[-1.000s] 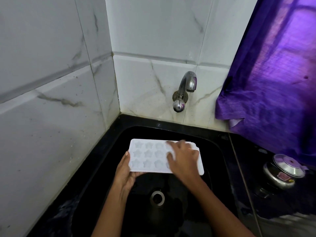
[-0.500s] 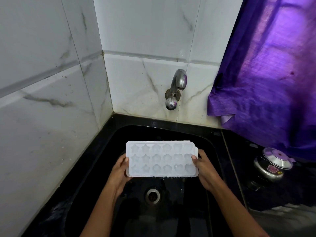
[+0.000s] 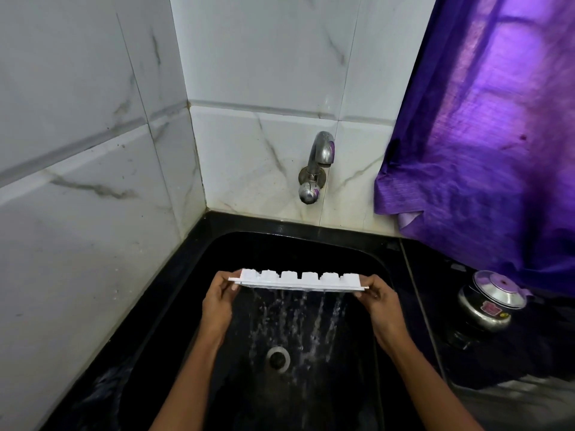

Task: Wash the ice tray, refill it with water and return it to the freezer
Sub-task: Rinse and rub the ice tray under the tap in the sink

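Ice tray (image 3: pixel 298 279) gripped at both ends by hands (image 3: pixel 217 301), best kept inverted over sink (image 3: pixel 357 244) until drained.

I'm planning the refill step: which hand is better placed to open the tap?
Probably the right hand: it holds the ice tray end nearer below the tap; the left hand sits farther left.

ice tray (image 3: pixel 298 279): white matt plastic, wet | sink (image 3: pixel 311 253): glossy black, smooth (stone or composite, cannot tell) | tap (image 3: pixel 320 157): polished metal | wall tiles (image 3: pixel 264 57): glossy white, grey-veined marble look | curtain (image 3: pixel 482 150): purple woven cloth, faint sheen | pot (image 3: pixel 488 301): shiny metal, on glossy black counter (image 3: pixel 513 353)
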The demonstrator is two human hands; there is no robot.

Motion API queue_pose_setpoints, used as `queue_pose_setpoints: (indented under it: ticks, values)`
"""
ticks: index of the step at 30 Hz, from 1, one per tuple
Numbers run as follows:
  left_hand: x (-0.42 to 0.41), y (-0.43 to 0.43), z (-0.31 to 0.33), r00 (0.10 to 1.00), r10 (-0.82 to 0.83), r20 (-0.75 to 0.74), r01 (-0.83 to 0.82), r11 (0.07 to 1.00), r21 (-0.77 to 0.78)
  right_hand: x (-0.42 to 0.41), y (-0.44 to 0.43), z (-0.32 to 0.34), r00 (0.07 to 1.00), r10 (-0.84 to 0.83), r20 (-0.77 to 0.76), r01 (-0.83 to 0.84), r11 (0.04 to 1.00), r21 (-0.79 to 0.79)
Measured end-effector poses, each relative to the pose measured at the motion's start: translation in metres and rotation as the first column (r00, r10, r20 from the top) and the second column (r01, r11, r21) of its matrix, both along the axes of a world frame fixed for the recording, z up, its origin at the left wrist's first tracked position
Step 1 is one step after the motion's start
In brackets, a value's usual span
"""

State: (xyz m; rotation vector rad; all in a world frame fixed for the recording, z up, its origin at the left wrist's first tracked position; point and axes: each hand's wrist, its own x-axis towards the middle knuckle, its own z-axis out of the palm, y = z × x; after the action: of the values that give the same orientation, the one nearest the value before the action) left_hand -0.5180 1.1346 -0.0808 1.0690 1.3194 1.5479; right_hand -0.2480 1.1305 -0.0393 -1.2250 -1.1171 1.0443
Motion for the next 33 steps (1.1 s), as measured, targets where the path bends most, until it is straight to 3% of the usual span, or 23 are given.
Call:
queue_pose_setpoints:
  ticks: [7,11,13,17,21,24,33]
  values:
    - [0.001,-0.003,0.026,0.968,0.045,-0.248,-0.008,0.989,0.149,0.012,0.006,0.010,0.987,-0.058,0.150,0.032,0.984,0.174]
    - [0.002,-0.006,0.046,0.904,0.216,-0.370,-0.074,0.929,0.362,0.018,0.007,0.029,0.988,-0.079,0.130,0.031,0.941,0.338]
    - [0.004,-0.009,0.042,0.880,0.253,-0.402,-0.086,0.917,0.389,0.017,0.004,0.027,0.985,-0.093,0.143,0.032,0.924,0.381]
    - [0.008,-0.024,0.004,0.883,0.076,-0.462,0.000,0.987,0.163,0.014,-0.014,-0.005,0.965,-0.086,0.248,0.041,0.983,0.180]
    - [0.011,-0.039,-0.007,0.872,0.141,-0.468,-0.070,0.984,0.166,0.021,-0.021,-0.018,0.954,-0.147,0.260,0.107,0.981,0.161]
    - [0.016,-0.037,-0.008,0.888,0.121,-0.444,-0.099,0.992,0.072,0.020,-0.026,-0.022,0.953,-0.137,0.271,0.111,0.988,0.107]
    - [0.051,-0.067,0.007,0.829,0.103,-0.549,-0.102,0.994,0.033,0.042,-0.076,-0.031,0.958,-0.260,0.121,0.268,0.962,-0.058]
